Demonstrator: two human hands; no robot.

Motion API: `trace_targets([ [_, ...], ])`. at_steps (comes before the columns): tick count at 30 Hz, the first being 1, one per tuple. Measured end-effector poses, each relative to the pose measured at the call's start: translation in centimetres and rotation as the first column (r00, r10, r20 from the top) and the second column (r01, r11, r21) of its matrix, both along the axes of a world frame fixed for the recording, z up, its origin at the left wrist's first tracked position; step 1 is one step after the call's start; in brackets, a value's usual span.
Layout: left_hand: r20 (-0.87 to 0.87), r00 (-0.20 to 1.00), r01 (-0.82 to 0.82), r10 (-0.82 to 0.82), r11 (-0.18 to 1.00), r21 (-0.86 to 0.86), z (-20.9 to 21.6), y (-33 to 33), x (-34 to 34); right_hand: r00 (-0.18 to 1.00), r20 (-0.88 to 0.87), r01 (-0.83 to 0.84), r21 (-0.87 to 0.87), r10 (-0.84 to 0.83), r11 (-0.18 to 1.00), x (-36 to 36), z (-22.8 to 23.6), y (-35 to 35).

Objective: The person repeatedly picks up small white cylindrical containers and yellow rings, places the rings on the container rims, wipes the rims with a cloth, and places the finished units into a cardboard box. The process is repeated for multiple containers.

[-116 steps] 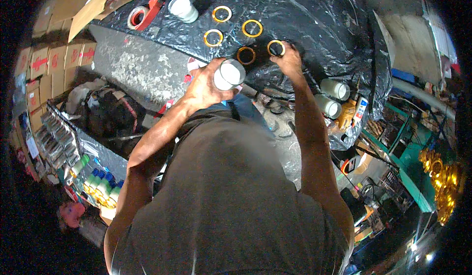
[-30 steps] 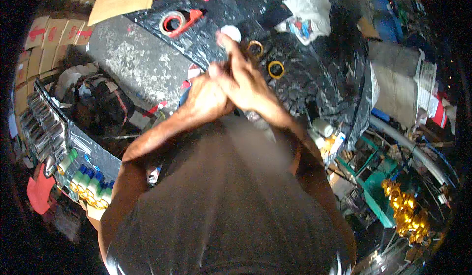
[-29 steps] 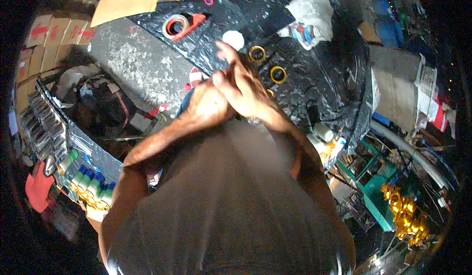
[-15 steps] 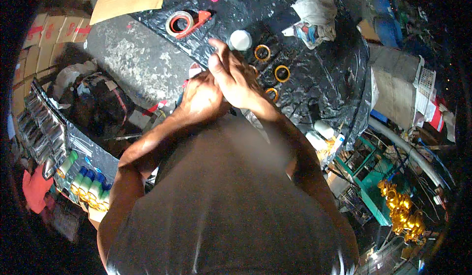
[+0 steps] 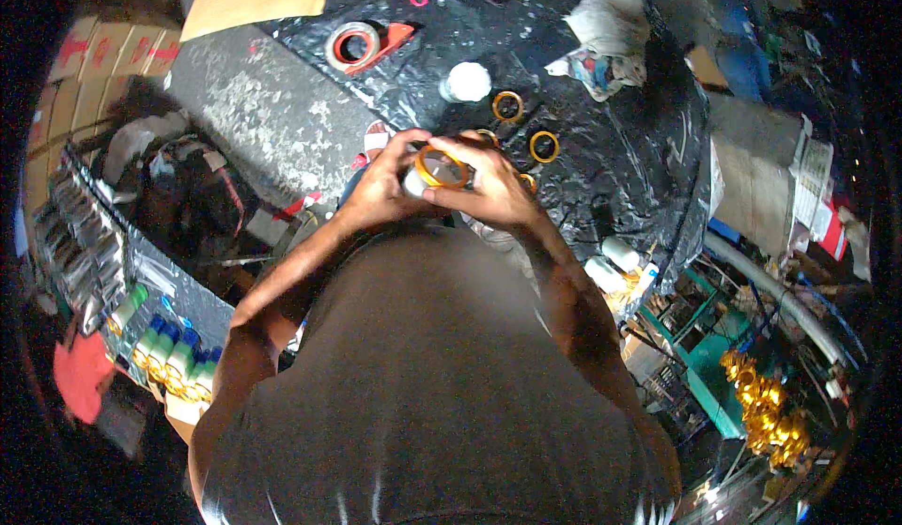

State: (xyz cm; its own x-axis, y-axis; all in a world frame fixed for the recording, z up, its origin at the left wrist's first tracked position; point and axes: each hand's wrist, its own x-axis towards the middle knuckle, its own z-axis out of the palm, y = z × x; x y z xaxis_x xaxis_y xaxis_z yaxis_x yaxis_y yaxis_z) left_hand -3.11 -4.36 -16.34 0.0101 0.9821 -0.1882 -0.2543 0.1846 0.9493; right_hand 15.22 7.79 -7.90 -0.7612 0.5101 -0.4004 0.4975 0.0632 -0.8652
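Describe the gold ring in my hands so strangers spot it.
Find the black-covered table, then the left hand and right hand. Between them, with a pale container, is the gold ring. Unlike the loose rings, this one is held.

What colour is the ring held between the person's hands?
Golden orange: the ring shows best in the head view.

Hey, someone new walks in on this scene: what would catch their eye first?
Probably the gold ring at the end of a pale container, held between the left hand and right hand near the centre. After that, perhaps the shiny gold cluster at the lower right, and the red tape dispenser on the black sheet, toward the upper left.
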Motion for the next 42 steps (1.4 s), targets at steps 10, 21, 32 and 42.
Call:
trace_targets([
  [10, 0.306, 0.897, -0.236, 0.318, 0.932, -0.276, -1.9, -1.3, -0.8, 0.819, 0.091, 0.508, 0.347, -0.567, 0.789, 8.7, -11.3, 12.8],
  [21, 0.393, 0.763, -0.298, 0.514, 0.818, -0.493, -1.5, -6.0, 1.1, 0.813, 0.089, 0.198, 0.887, -0.576, 0.417, 18.7, -21.5, 27.1],
  [32, 0.252, 0.957, -0.073, 0.145, 0.958, -0.276, -1.5, 1.9, 9.0, 0.720, 0.685, -0.319, 0.472, -0.114, 0.822, 31.4, -16.6, 21.4],
  [42, -0.298, 0.930, 0.220, -0.214, 0.975, -0.015, -4.3, 12.8, 15.3, 0.893, 0.023, 0.252, 0.802, -0.449, 0.541, 28.5, -24.5, 29.7],
])
